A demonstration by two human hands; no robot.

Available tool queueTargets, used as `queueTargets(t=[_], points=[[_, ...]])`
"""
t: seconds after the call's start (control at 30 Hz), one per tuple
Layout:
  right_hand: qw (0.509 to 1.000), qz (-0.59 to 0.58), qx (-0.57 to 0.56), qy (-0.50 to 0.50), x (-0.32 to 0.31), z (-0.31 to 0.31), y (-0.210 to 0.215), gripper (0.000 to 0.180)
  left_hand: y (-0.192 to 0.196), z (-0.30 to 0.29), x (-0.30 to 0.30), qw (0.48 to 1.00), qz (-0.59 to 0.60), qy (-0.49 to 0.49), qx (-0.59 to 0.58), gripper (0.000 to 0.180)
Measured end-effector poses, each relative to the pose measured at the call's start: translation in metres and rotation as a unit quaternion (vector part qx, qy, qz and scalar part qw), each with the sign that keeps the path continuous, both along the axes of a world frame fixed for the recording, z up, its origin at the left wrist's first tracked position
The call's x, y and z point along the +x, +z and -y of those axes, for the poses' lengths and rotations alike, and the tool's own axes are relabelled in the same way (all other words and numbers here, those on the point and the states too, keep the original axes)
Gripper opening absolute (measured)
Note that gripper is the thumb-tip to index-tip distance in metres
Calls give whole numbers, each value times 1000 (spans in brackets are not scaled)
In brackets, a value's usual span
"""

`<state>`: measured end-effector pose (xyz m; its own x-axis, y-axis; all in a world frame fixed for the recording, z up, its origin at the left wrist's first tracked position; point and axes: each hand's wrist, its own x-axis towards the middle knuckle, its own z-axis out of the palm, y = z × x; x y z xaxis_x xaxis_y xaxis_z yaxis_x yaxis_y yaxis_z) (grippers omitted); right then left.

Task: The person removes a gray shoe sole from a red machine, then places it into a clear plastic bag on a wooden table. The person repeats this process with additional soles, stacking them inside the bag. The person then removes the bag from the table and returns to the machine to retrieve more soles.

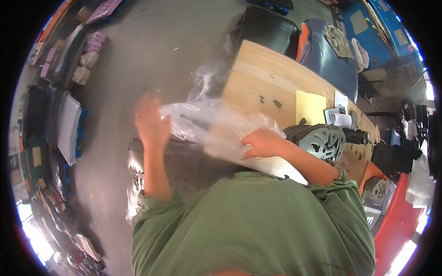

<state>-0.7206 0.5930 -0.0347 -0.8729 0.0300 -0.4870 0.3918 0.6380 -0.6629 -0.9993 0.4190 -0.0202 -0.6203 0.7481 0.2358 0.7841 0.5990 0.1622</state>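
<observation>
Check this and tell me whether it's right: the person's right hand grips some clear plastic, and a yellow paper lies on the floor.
Wrong about the paper's place: the head view shows the yellow paper on the wooden table. The right hand does grip clear plastic.

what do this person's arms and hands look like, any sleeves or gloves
Loose, plain green fabric sleeves leave the left forearm and right forearm bare. The motion-blurred left grip and clearer right grip wear no gloves; no watch shows.
</observation>
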Motion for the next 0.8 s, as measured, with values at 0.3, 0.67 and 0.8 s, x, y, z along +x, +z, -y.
queueTargets(t=[0.3, 0.67, 0.8], points=[[938, -107, 12, -329, -4, 5, 1, 78, -27, -20, 73, 892, 164, -386, -167, 36], [854, -51, -213, -473, 6, -44, 3, 78, -13, 25, 29, 918, 10, -392, 49, 28], [990, -89, 91, -58, 0, -37, 6, 75, 0, 18, 17, 897, 72, -412, 141, 27]])
